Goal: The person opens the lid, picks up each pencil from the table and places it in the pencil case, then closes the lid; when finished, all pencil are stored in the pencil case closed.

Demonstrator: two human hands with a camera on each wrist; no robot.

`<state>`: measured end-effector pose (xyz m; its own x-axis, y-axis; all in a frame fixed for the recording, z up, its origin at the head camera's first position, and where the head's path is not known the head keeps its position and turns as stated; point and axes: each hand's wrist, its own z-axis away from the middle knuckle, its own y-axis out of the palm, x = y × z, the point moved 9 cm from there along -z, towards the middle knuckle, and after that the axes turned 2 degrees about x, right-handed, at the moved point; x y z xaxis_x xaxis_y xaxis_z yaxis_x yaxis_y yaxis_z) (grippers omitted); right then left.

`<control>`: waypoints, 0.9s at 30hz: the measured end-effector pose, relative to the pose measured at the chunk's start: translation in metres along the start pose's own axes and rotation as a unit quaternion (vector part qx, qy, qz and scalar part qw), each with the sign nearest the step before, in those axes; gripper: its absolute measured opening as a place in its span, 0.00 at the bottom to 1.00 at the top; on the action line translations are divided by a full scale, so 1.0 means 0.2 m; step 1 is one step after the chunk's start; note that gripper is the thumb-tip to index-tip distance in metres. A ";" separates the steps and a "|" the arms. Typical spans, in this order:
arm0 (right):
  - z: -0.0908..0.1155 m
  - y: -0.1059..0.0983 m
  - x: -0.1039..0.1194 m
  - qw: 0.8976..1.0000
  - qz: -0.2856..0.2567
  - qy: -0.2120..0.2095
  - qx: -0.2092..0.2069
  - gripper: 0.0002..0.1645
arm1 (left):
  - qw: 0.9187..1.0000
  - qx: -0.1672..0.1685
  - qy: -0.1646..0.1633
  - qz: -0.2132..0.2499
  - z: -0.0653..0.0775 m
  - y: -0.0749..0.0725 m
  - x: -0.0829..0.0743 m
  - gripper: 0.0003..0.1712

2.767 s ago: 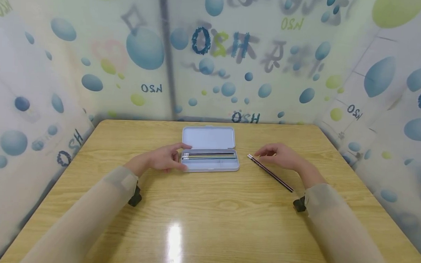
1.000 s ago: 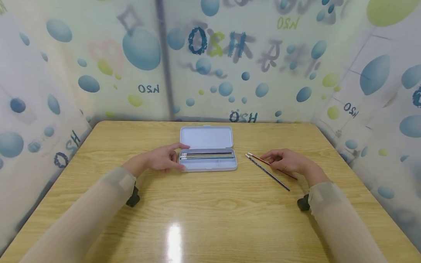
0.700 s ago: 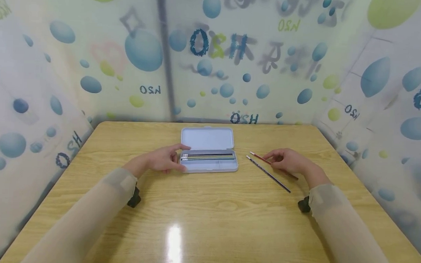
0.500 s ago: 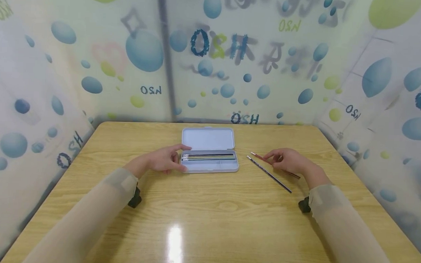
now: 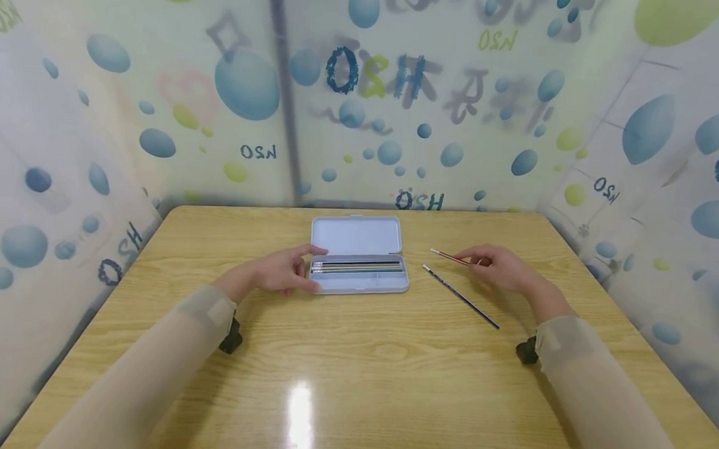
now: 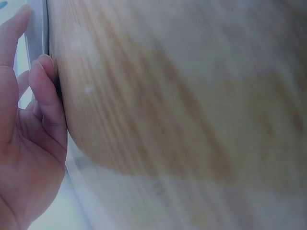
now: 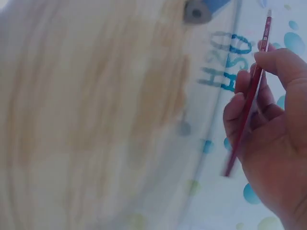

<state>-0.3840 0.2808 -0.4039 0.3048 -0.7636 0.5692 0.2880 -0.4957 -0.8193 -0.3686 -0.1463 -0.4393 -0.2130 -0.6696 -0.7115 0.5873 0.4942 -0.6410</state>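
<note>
An open pale blue pencil case point(image 5: 356, 234) lies at the far middle of the table, its lid folded back. Several pencils point(image 5: 358, 267) lie side by side in its rear compartment. My left hand point(image 5: 279, 269) holds the case's left end, thumb at the near corner and index finger at the hinge side. To the right of the case, my right hand point(image 5: 497, 265) pinches a red pencil point(image 7: 248, 108) between thumb and fingers, its white end pointing toward the case. A dark patterned pencil point(image 5: 461, 297) lies slantwise on the table between the case and my right forearm.
The wooden table point(image 5: 384, 377) ends at a patterned sheet point(image 5: 368, 132) behind it, with similar sheets on both sides. A dark wrist device point(image 5: 231, 337) sits under each cuff.
My right hand first had two pencils together; the dark one was left on the table. The red one has since been raised and shifted slightly right and back. My left hand stays put.
</note>
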 end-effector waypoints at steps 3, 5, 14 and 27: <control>-0.01 0.00 0.05 1.000 -0.002 -0.011 -0.003 0.20 | 1.000 -0.002 -0.001 -0.004 -0.01 0.00 0.01 0.52; -0.02 0.00 0.09 1.000 -0.003 -0.018 -0.001 0.19 | 1.000 -0.001 -0.001 -0.003 -0.01 0.00 0.01 0.52; -0.10 0.06 0.27 0.999 -0.013 -0.048 0.022 0.19 | 1.000 0.002 0.001 0.008 0.00 0.00 0.01 0.52; -0.26 0.19 0.51 0.995 -0.009 -0.100 0.031 0.17 | 1.000 0.003 -0.001 0.011 0.00 0.00 0.01 0.52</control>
<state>-0.3896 0.1630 -0.3802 0.4714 -0.6551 0.5904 0.3482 -0.4769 -0.8071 -0.3697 -0.1471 -0.4401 -0.1977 -0.6593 -0.7254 0.5965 0.5063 -0.6228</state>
